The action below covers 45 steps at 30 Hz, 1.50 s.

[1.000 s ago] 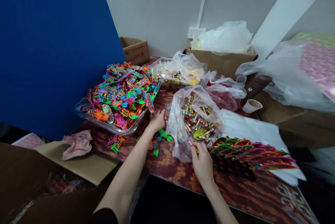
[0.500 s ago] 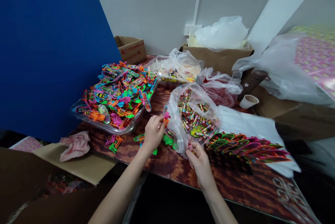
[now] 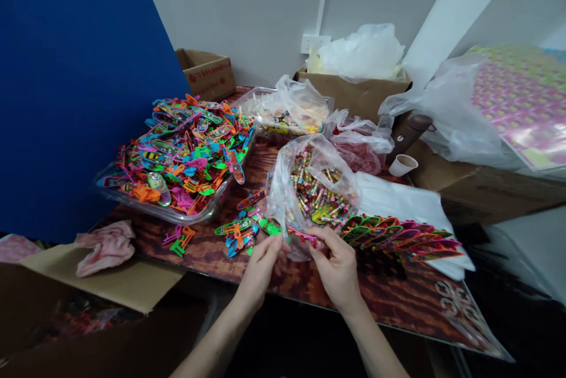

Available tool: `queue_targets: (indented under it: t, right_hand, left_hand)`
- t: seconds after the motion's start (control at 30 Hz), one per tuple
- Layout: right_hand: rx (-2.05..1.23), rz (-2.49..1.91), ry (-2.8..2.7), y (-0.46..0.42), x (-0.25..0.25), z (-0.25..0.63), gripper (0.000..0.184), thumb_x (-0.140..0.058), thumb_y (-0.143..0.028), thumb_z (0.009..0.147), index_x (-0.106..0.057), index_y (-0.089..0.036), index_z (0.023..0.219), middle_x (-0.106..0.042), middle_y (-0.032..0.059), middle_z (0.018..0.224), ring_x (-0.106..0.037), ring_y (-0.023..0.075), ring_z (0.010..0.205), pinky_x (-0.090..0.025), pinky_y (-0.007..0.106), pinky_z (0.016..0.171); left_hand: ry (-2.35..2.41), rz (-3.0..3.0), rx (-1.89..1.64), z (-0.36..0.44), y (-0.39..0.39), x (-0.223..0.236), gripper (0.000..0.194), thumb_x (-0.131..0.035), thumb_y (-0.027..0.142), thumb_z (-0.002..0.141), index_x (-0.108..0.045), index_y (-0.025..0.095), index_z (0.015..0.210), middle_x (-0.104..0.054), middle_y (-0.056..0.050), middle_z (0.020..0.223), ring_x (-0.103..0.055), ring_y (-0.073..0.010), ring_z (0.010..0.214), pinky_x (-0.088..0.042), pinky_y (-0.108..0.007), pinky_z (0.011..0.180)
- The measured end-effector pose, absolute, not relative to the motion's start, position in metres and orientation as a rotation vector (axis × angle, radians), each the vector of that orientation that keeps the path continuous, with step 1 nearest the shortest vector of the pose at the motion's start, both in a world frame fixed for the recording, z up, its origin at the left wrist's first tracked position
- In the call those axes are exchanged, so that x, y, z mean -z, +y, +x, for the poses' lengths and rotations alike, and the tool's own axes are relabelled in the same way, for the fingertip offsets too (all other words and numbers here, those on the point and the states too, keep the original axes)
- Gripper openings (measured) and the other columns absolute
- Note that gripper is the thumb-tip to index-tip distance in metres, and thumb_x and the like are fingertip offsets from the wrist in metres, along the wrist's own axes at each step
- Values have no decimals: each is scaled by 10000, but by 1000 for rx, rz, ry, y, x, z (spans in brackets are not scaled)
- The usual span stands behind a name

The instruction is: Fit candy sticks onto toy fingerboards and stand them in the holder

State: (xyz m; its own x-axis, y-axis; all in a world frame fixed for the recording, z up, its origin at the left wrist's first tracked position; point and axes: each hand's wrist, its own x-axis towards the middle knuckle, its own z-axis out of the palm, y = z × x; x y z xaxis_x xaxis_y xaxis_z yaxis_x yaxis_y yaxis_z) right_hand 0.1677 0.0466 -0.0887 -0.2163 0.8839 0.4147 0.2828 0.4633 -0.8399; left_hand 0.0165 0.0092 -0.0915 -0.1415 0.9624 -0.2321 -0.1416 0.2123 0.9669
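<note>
My right hand (image 3: 336, 266) is closed in a pinch on a small pink toy skateboard (image 3: 304, 237), held low over the table's front. Close by on its left, my left hand (image 3: 265, 266) has its thumb and fingers pressed together near the toy's left end; what lies between them is too small to make out. Just behind both hands stands an open clear plastic bag (image 3: 283, 189) full of small colourful capsule-like pieces (image 3: 305, 183). Loose toy skateboards and plastic parts (image 3: 239, 233) lie left of the bag. To the right, finished-looking toy skateboards (image 3: 393, 236) stand in leaning rows.
A clear tray (image 3: 207, 213) heaped with colourful toy pieces is at left. Behind are a bagged tray (image 3: 260, 108), a red-filled bag (image 3: 360, 151), a paper cup (image 3: 402, 166), a dark flask (image 3: 409, 133) and cardboard boxes (image 3: 212, 77). A pink cloth (image 3: 108, 248) hangs over a box flap.
My left hand has come down and toward my right hand, from beside the bag's left rim. The pink toy skateboard now shows plainly between them. The whole view has shifted slightly.
</note>
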Motion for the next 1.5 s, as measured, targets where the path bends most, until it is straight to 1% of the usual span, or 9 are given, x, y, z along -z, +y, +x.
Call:
queue_targets:
  t: [0.1, 0.2, 0.33, 0.47, 0.73, 1.07, 1.3, 1.4, 1.5]
  right_hand:
    - [-811, -948, -1875, 42, 89, 165, 273, -506, -65, 845, -657, -228, 1003, -642, 18, 909, -603, 160, 854, -447, 264, 784]
    - [-866, -995, -1926, 37, 85, 166, 298, -479, -86, 864, -635, -239, 1066, -637, 20, 934, -600, 154, 836, -450, 262, 777]
    - [-1104, -1139, -1798, 27, 74, 180, 407, -552, -226, 880, -473, -251, 1278, -620, 27, 1069, -601, 159, 916, -463, 244, 795]
    - [-1061, -1234, -1756, 15, 72, 186, 191, -403, -302, 972, -533, -222, 1087, -620, 17, 973, -593, 146, 886, -440, 224, 772]
    - [-724, -1208, -1925, 3, 80, 176, 177, -391, -217, 971, -550, -203, 1047, -640, 54, 986, -619, 170, 868, -429, 247, 743]
    - [-446, -1280, -2111, -1, 78, 176, 207, -365, -216, 978, -570, -190, 999, -658, 67, 888, -635, 175, 732, -389, 257, 624]
    - [-1051, -1315, -1824, 0, 74, 173, 248, -360, -317, 983, -537, -196, 860, -628, 23, 778, -605, 152, 700, -402, 231, 629]
    - [-1294, -1248, -1674, 4, 76, 175, 299, -358, -370, 985, -536, -190, 826, -564, -6, 680, -561, 132, 642, -383, 210, 562]
    - [-1168, -1337, -1740, 2, 82, 175, 295, -367, -371, 983, -539, -188, 827, -536, -18, 628, -516, 124, 563, -340, 214, 513]
  left_hand:
    - [874, 422, -998, 27, 15, 99, 534, -481, 677, 808, -572, 152, 778, -499, 21, 568, -433, -70, 402, -272, -181, 378]
    - [789, 292, -1060, 31, 21, 101, 375, -706, 487, 739, -573, 138, 775, -512, 34, 550, -445, -48, 406, -273, -145, 367]
    - [782, 288, -1132, 26, 24, 97, 310, -747, 370, 735, -564, 121, 718, -512, 36, 521, -414, -32, 389, -254, -136, 356]
    - [708, 236, -1161, 26, 26, 92, 312, -741, 340, 751, -530, 122, 678, -525, 24, 556, -442, -34, 427, -259, -132, 372]
    - [744, 222, -1198, 40, 28, 91, 337, -736, 386, 750, -545, 117, 683, -538, 19, 556, -475, -43, 431, -283, -127, 351]
    - [874, 432, -1201, 40, 23, 84, 385, -753, 434, 714, -523, 128, 678, -524, 47, 533, -412, -18, 353, -283, -122, 315]
    - [929, 456, -1238, 46, 23, 85, 357, -754, 423, 712, -534, 142, 730, -528, 54, 524, -402, -23, 368, -271, -123, 333]
    - [982, 464, -1241, 49, 22, 86, 368, -759, 431, 702, -533, 140, 714, -522, 54, 525, -395, -21, 392, -281, -129, 367]
    - [1024, 476, -1266, 51, 22, 88, 374, -773, 429, 685, -544, 134, 706, -502, 59, 527, -399, -22, 434, -290, -132, 414]
